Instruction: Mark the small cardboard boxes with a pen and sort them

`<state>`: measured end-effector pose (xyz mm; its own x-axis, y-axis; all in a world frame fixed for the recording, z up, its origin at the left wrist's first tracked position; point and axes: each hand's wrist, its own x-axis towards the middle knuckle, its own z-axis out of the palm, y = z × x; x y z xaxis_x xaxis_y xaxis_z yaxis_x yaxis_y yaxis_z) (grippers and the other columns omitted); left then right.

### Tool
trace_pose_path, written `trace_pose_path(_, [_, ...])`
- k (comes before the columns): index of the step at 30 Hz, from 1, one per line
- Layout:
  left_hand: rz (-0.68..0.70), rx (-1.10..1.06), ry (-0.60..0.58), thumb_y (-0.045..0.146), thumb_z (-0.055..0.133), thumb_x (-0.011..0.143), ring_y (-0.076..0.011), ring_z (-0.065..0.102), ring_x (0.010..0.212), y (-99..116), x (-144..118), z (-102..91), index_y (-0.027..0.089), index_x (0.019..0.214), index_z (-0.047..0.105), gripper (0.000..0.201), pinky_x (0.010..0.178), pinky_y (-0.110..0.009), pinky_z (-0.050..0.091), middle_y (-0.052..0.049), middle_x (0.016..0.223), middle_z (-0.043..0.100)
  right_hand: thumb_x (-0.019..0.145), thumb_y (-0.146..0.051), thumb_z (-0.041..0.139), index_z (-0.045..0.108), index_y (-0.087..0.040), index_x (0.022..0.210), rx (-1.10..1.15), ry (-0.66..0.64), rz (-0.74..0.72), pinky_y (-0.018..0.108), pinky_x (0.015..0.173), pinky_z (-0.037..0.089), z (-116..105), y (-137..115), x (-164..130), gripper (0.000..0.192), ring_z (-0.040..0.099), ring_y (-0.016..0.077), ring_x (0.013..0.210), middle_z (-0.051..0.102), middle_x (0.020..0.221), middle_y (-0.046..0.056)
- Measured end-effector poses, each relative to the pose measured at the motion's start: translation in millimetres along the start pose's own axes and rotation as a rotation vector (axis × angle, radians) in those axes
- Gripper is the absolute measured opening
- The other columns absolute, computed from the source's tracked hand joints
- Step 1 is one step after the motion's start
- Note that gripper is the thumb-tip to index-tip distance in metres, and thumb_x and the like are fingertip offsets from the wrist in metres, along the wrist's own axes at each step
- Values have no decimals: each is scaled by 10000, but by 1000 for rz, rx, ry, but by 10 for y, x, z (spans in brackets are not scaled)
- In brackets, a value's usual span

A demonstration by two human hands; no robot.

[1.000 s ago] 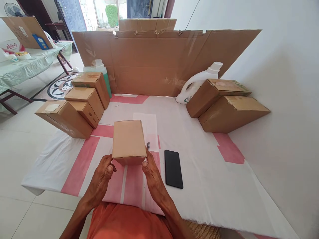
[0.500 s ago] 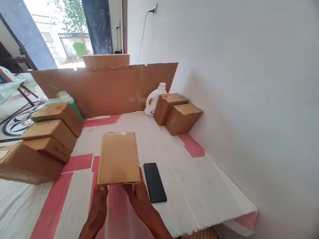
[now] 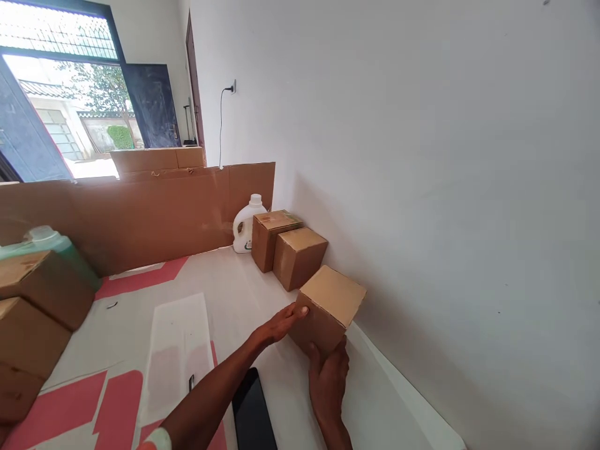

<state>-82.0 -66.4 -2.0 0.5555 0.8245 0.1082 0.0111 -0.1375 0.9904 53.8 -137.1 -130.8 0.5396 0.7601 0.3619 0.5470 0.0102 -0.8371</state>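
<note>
Nearest the camera, a black phone (image 3: 252, 412) lies flat on the white and pink tabletop (image 3: 178, 325), close under the left forearm. Just past it, both hands hold a small cardboard box (image 3: 328, 309): the right hand (image 3: 328, 381) grips its near lower corner with fingers wrapped on it, and the left hand (image 3: 284, 324) presses fingertips to its left face. The box sits tilted by the wall, apparently not yet set flat, next in line after two cardboard boxes (image 3: 288, 250). Beyond stand a white jug (image 3: 244, 226) and a cardboard screen (image 3: 140, 212); stacked boxes (image 3: 32, 306) crowd the left.
</note>
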Motion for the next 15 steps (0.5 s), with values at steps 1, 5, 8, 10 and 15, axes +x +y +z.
trace_pose_path(1, [-21,26,-26,777,338,975,-326,687,1247,-56,136,-41,202,1278,708,748,1051,-443,524,-119,1298,754,1007,-633,422,246,-28,1633,-18,16,-18,702,1120,375,63,12,60,889,389,528,1438,430,1532,332])
trace_pose_path(5, [-124,158,-31,861,439,891,-394,650,1257,-282,572,-285,95,1239,705,882,1093,-523,491,-230,1283,731,1016,-563,401,220,13,1639,-28,34,-58,709,1107,381,297,42,240,867,376,529,1441,398,1520,368])
trace_pose_path(8, [-193,259,27,875,544,819,-435,624,1239,-405,721,-401,62,1216,699,917,1100,-568,453,-277,1285,705,1010,-528,390,242,46,1620,-13,19,-49,664,1137,389,447,87,350,850,367,507,1463,365,1534,369])
trace_pose_path(10, [-215,297,55,863,575,803,-432,628,1207,-453,769,-410,59,1226,687,915,1078,-564,460,-283,1277,700,999,-520,389,261,22,1619,-12,13,-33,639,1144,397,538,125,428,832,395,484,1457,385,1525,346])
trace_pose_path(15, [-196,270,66,746,532,911,-382,632,1244,-456,755,-281,98,1317,656,775,1090,-531,470,-227,1350,691,950,-550,419,355,-7,1578,-66,-21,35,618,1080,461,572,169,677,833,492,479,1378,517,1403,312])
